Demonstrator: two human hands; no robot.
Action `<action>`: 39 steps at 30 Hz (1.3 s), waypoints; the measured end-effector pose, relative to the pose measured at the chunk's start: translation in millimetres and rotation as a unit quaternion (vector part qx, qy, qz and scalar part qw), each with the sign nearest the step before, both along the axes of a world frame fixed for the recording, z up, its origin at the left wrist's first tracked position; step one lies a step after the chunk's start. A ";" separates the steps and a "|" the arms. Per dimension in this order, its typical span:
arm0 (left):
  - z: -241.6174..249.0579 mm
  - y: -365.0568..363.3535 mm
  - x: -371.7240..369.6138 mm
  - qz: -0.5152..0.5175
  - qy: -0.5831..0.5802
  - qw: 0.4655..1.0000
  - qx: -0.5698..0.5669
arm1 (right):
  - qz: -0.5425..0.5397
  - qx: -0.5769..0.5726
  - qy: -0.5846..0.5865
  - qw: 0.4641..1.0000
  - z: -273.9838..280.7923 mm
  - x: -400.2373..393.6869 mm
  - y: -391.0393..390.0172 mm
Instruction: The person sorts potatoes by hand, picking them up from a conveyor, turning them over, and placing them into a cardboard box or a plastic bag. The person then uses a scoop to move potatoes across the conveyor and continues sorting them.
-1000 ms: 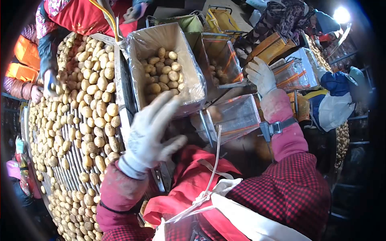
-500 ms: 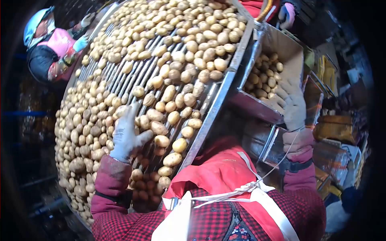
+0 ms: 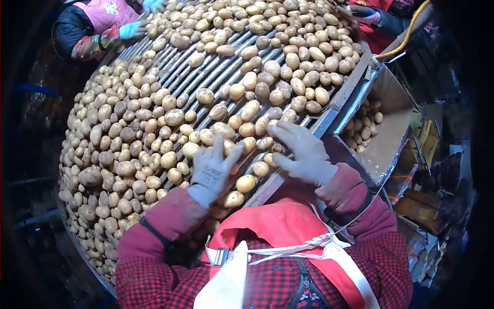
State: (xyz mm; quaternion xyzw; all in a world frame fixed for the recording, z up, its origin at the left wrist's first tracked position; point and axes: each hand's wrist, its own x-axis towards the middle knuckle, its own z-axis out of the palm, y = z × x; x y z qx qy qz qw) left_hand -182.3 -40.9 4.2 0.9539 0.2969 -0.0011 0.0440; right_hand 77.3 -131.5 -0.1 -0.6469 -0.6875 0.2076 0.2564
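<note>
Many potatoes point(image 3: 126, 167) lie over a slatted metal rack point(image 3: 185, 77). My left hand point(image 3: 213, 172), in a pale glove, rests among potatoes near the rack's near part, its fingers spread and its palm down. To its right, my right hand point(image 3: 303, 152), gloved too, reaches over the metal edge with fingers apart, the fingertips touching potatoes. Between the two hands lie several potatoes, among them a yellow one point(image 3: 245, 183). Neither hand is closed round a potato that I can see.
At the right, beside the rack's metal rim point(image 3: 329, 116), stands an open cardboard box point(image 3: 393, 121) with potatoes inside. A co-worker's blue-gloved hand point(image 3: 133, 30) is at the upper left. Another person's gloved hand point(image 3: 364, 14) is at the top right, near a yellow hose point(image 3: 411, 28).
My right hand has moved left from over the box to the potatoes on the rack. My left hand has shifted right. The view has turned and shifted, with the box now further right.
</note>
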 end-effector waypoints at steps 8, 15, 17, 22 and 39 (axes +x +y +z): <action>-20.7 33.1 54.8 0.027 -0.070 0.993 -0.095 | 0.015 -0.002 -0.093 0.996 -10.6 4.1 27.4; -48.5 99.7 136.9 0.016 -0.129 0.988 -0.085 | -0.056 -0.001 -0.175 0.983 -25.6 60.1 74.9; -52.7 124.5 161.7 0.007 -0.121 0.992 -0.038 | -0.088 -0.003 -0.164 0.983 -31.1 72.7 97.1; -57.2 193.1 206.4 0.053 -0.137 0.988 -0.037 | -0.115 -0.088 -0.189 0.971 -24.8 116.0 164.7; 5.9 166.6 -19.4 0.137 -0.212 0.963 0.091 | 0.034 -0.112 -0.156 0.981 -4.7 72.6 46.5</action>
